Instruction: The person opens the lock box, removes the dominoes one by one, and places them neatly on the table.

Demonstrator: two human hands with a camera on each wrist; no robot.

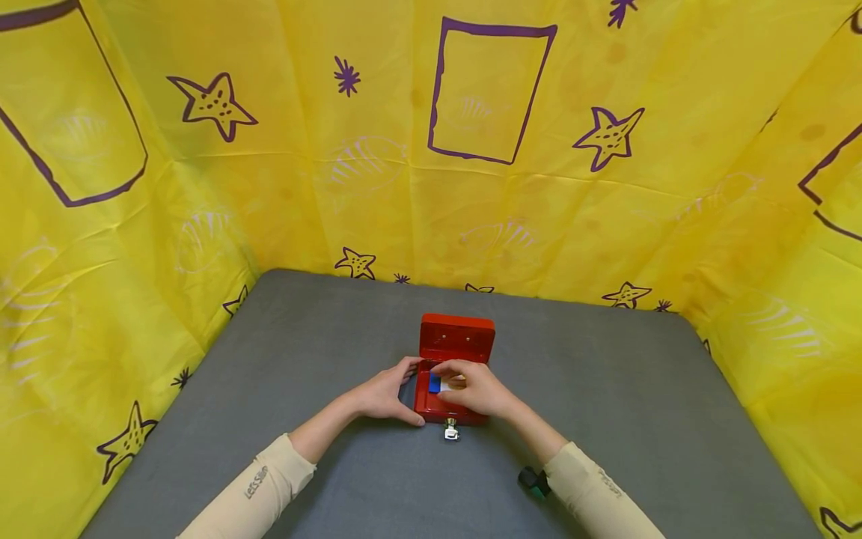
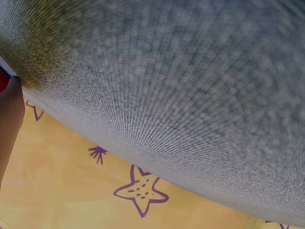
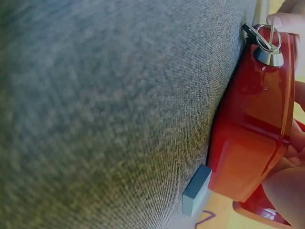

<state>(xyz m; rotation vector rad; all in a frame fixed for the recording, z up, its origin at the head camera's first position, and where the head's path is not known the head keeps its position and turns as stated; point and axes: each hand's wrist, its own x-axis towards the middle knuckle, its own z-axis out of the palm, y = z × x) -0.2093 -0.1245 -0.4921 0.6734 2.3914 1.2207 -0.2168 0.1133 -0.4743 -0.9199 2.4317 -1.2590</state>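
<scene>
A red cash box [image 1: 431, 404] stands on the table with its lid [image 1: 458, 337] raised at the back. A key on a ring [image 3: 269, 38] sits in the front lock. My left hand [image 1: 387, 391] grips the box's left side, thumb at the front corner and fingers near the back. Over the open box, my right hand [image 1: 474, 388] has its thumb and fingers around a small blue-and-white block [image 1: 435, 383], partly hidden by the fingers. In the left wrist view only a sliver of the box [image 2: 4, 78] shows, beside part of my left hand [image 2: 10, 124].
A small grey block [image 3: 196, 191] lies against the box's outer side in the right wrist view. The dark grey table [image 1: 592, 374] is bordered by yellow cloth walls [image 1: 404, 209] with purple drawings. A black-and-green device [image 1: 534, 481] sits by my right cuff.
</scene>
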